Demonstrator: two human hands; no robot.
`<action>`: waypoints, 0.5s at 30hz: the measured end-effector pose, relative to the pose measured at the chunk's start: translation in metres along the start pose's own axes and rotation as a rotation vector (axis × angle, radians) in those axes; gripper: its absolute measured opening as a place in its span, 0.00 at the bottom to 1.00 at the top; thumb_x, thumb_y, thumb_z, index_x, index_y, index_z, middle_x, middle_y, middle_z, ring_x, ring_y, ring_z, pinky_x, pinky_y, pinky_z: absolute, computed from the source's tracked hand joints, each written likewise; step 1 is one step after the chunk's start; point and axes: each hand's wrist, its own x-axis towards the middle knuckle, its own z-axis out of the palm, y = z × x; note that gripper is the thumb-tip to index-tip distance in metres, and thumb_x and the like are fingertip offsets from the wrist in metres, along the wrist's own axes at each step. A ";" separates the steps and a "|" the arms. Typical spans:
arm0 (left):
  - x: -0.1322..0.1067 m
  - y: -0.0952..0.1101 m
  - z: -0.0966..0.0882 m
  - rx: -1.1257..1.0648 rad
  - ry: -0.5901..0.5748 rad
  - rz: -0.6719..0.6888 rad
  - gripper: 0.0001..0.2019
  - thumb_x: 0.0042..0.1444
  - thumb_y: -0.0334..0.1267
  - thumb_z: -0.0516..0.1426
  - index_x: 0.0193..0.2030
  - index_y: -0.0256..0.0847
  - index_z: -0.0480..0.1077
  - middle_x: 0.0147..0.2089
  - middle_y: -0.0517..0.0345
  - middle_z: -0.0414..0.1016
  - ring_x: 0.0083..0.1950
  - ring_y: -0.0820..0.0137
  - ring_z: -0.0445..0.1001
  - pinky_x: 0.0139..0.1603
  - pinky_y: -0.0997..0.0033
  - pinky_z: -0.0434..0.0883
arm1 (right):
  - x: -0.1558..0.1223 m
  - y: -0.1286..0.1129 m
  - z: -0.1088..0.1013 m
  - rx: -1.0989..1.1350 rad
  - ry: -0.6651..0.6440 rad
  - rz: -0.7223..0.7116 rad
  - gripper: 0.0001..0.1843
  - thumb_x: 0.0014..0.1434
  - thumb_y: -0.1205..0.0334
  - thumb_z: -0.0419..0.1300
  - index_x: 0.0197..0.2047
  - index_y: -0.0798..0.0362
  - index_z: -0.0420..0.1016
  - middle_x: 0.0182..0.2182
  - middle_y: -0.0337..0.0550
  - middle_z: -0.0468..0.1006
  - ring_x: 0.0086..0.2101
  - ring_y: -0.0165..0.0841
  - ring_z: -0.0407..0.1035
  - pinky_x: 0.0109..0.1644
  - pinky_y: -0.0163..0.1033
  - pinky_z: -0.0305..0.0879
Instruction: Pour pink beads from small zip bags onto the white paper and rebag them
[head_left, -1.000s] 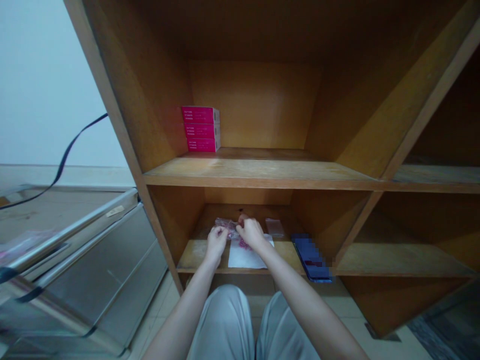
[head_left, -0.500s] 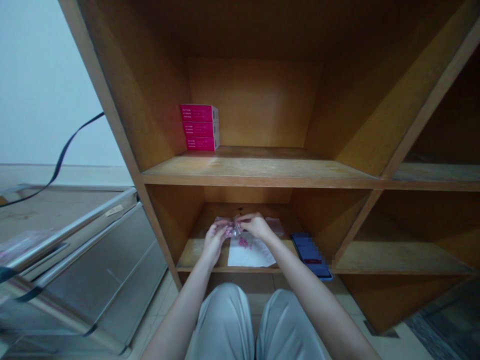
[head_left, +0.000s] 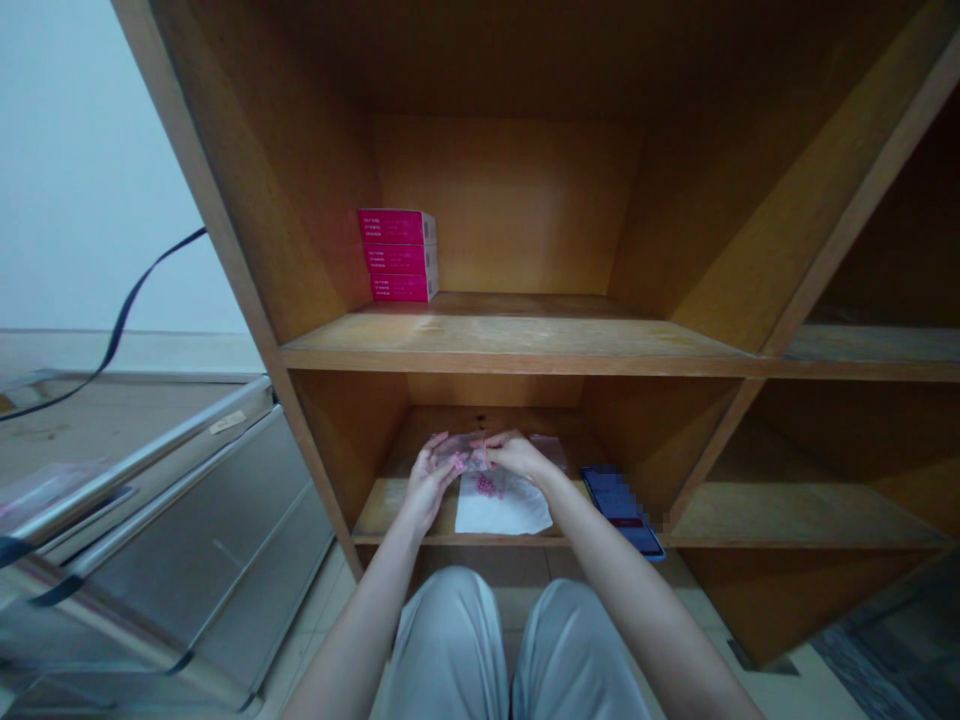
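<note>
Both my hands meet low in the wooden cubby, holding a small clear plastic bag (head_left: pixel 471 456) between them. My left hand (head_left: pixel 429 482) pinches the bag's left side, and my right hand (head_left: pixel 517 455) grips its right side. Small pink beads or pills show inside the bag. Directly below lies a white paper sheet (head_left: pixel 502 506) with a small heap of pink pieces (head_left: pixel 488 486) on it. Another clear bag (head_left: pixel 552 452) lies flat behind my right wrist. A dark smartphone (head_left: pixel 621 510), partly pixelated, lies to the right of my right forearm.
Several pink boxes (head_left: pixel 397 256) stand stacked on the shelf above. A wooden shelf board (head_left: pixel 510 345) overhangs my hands. A steel cabinet (head_left: pixel 202 530) stands at the left, with a black cable (head_left: pixel 127 300) above it. My grey-trousered knees (head_left: pixel 510 650) show below.
My hands have drawn closer together, with the bag now held between them above the paper. The left hand's fingers have spread slightly, and the view has barely shifted.
</note>
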 end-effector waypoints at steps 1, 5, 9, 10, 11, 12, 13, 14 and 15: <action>0.000 0.001 -0.001 -0.020 0.013 -0.009 0.24 0.42 0.30 0.60 0.48 0.45 0.61 0.45 0.56 0.70 0.40 0.71 0.72 0.41 0.70 0.70 | -0.001 -0.003 0.000 0.001 -0.011 0.001 0.14 0.45 0.54 0.59 0.20 0.57 0.73 0.18 0.38 0.71 0.21 0.25 0.61 0.27 0.31 0.56; 0.002 -0.001 -0.009 -0.149 0.017 -0.095 0.16 0.48 0.39 0.56 0.45 0.44 0.62 0.40 0.57 0.72 0.40 0.70 0.73 0.39 0.70 0.71 | -0.003 -0.014 -0.002 0.031 -0.045 0.003 0.18 0.43 0.49 0.60 0.17 0.57 0.70 0.17 0.38 0.70 0.22 0.25 0.62 0.28 0.31 0.56; -0.004 -0.014 -0.023 -0.182 -0.079 -0.161 0.15 0.48 0.46 0.55 0.41 0.43 0.64 0.44 0.54 0.71 0.43 0.67 0.72 0.34 0.72 0.71 | -0.005 -0.022 -0.003 0.078 -0.054 0.061 0.19 0.40 0.48 0.62 0.21 0.58 0.72 0.17 0.38 0.70 0.20 0.25 0.62 0.26 0.31 0.56; -0.007 -0.018 -0.025 -0.166 -0.098 -0.163 0.15 0.46 0.46 0.57 0.40 0.44 0.64 0.44 0.54 0.71 0.41 0.68 0.72 0.32 0.73 0.70 | -0.006 -0.023 -0.002 0.088 -0.055 0.075 0.19 0.40 0.48 0.62 0.22 0.58 0.72 0.17 0.38 0.70 0.20 0.25 0.62 0.26 0.31 0.56; -0.010 -0.023 -0.026 -0.138 -0.135 -0.167 0.16 0.44 0.44 0.59 0.41 0.44 0.64 0.46 0.54 0.70 0.40 0.68 0.72 0.32 0.73 0.70 | -0.006 -0.023 -0.002 0.097 -0.053 0.086 0.19 0.40 0.48 0.62 0.23 0.58 0.73 0.17 0.38 0.71 0.20 0.25 0.63 0.26 0.31 0.56; -0.013 -0.027 -0.027 -0.094 -0.195 -0.193 0.18 0.43 0.41 0.61 0.42 0.44 0.64 0.49 0.52 0.68 0.39 0.69 0.72 0.31 0.73 0.69 | -0.006 -0.023 -0.001 0.103 -0.054 0.095 0.19 0.40 0.48 0.62 0.23 0.58 0.73 0.17 0.38 0.70 0.20 0.25 0.63 0.26 0.31 0.56; -0.015 -0.031 -0.027 -0.049 -0.233 -0.213 0.19 0.42 0.39 0.61 0.42 0.43 0.65 0.50 0.51 0.67 0.36 0.71 0.72 0.29 0.75 0.69 | -0.006 -0.023 -0.001 0.106 -0.060 0.105 0.19 0.40 0.48 0.62 0.23 0.59 0.73 0.17 0.37 0.70 0.20 0.25 0.63 0.26 0.31 0.57; -0.016 -0.033 -0.026 -0.023 -0.254 -0.222 0.20 0.41 0.37 0.62 0.43 0.42 0.65 0.50 0.50 0.67 0.35 0.72 0.71 0.28 0.75 0.68 | -0.006 -0.022 0.000 0.107 -0.073 0.117 0.19 0.40 0.48 0.62 0.23 0.59 0.73 0.17 0.37 0.70 0.20 0.25 0.63 0.26 0.31 0.57; -0.016 -0.035 -0.024 -0.009 -0.258 -0.223 0.20 0.41 0.36 0.62 0.44 0.42 0.65 0.49 0.50 0.68 0.33 0.73 0.71 0.27 0.76 0.67 | -0.006 -0.022 0.001 0.111 -0.095 0.130 0.19 0.40 0.48 0.62 0.24 0.59 0.73 0.17 0.38 0.71 0.20 0.25 0.63 0.26 0.31 0.57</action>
